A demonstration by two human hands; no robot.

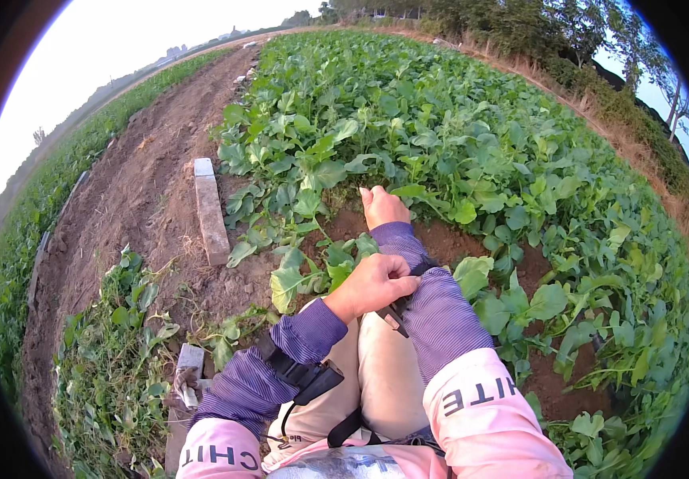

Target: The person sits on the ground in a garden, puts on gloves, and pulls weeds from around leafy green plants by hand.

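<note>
My left hand [374,284] is bent across my right forearm. Its thumb and fingers pinch a black strap [423,266] that circles the striped purple sleeve there. A small black device [393,317] hangs at that strap, partly behind the hand. Beyond it, my right hand [384,207] is curled into a loose fist in front of the leafy green plants [332,173], with no held thing visible; its fingertips are partly hidden. On my left forearm sits another black device [319,383], fastened by a buckled strap [287,362].
Dense leafy crop [440,120] spreads ahead and to the right. Left of it lie a long pale block [210,209] and a bare soil strip [153,155]. Pulled or wilted greens [111,359] heap at lower left, beside a smaller block [190,357]. Brown soil [572,383] shows between plants at right.
</note>
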